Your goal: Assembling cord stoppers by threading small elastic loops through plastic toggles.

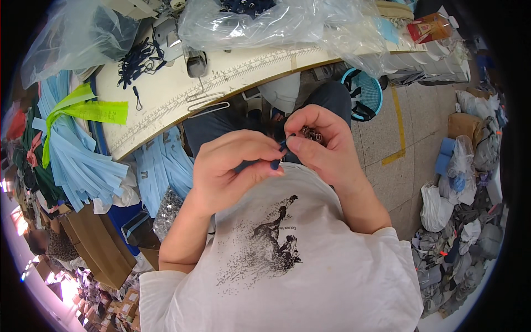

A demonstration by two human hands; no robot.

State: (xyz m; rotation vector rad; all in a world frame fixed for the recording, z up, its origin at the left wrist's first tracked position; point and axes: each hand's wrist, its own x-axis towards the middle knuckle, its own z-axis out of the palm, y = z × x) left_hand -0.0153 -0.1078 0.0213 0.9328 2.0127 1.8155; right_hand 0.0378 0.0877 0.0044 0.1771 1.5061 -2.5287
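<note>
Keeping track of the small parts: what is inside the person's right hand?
The right hand holds small, brownish, shiny pieces, visible past its thumb. Anything deeper in the grasp is covered and cannot be seen.

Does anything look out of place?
Slightly: one thin dark-blue cord loop lies apart from the tangled dark-blue cord pile on the white table, like a stray. Grey cloth-like scraps lie heaped at far right, looking untidy.

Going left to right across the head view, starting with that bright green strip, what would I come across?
Bright green strip, single dark blue cord loop, left hand, right hand, turquoise basket, yellow floor tape, orange drink bottle with a red label.
</note>
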